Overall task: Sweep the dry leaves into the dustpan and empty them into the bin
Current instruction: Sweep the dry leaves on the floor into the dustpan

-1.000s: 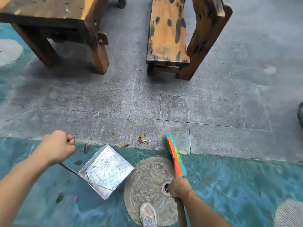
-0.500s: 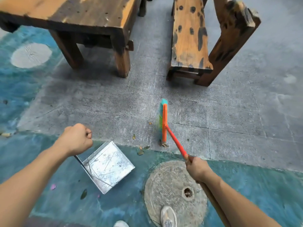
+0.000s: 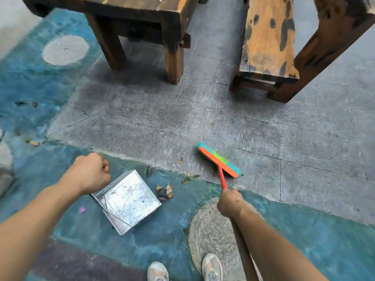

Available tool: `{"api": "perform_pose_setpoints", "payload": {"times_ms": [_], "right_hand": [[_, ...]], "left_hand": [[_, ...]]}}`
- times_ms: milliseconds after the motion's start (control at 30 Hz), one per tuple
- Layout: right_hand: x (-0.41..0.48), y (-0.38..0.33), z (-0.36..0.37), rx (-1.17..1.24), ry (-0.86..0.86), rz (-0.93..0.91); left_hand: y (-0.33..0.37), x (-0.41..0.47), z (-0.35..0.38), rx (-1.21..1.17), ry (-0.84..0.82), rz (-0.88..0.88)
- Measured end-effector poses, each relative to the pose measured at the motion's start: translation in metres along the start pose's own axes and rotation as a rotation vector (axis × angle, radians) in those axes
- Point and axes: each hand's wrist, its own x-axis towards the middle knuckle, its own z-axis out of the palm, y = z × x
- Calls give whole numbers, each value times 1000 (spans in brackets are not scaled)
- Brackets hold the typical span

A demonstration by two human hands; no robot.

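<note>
The dustpan (image 3: 129,199), a square metal tray, sits flat on the teal painted ground (image 3: 172,230). The left hand (image 3: 89,173) is clenched in a fist just above the pan's rear corner, closed, as far as can be seen, on the thin wire handle that runs down to it. The right hand (image 3: 230,203) grasps the red shaft of the broom (image 3: 219,162), whose orange-and-teal head lies slantwise on the grey paving (image 3: 284,149), beyond the dustpan and to its right. A small heap of dry leaves (image 3: 165,192) lies just beside the dustpan's edge on the broom side, not yet inside. A few loose leaves (image 3: 186,180) are scattered between that heap and the broom head, and some stray leaves (image 3: 33,142) lie well off to the dustpan's left. The step in hand looks like the drawing-in stroke. To do it well, the lip of the dustpan should be pressed hard to the ground so that nothing slides beneath it. The broom should first gather the loose leaves into the heap, then pull the lot over the lip in short, low strokes. Dry leaves are light, and a fast sweep would likely flick them past the pan. Tilting the dustpan back before lifting should keep the load in. The bin is not in view.
</note>
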Motion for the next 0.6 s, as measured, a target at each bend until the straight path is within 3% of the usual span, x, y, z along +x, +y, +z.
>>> {"api": "perform_pose_setpoints", "payload": {"times_ms": [233,600], "right_hand": [[-31,-54,-5,105,-95,-149],[40,-45,-111,21,100,-203]], "left_hand": [[-14,-32,4,-59,36,-83],[-38,-74,46,-191,66,-309]]}}
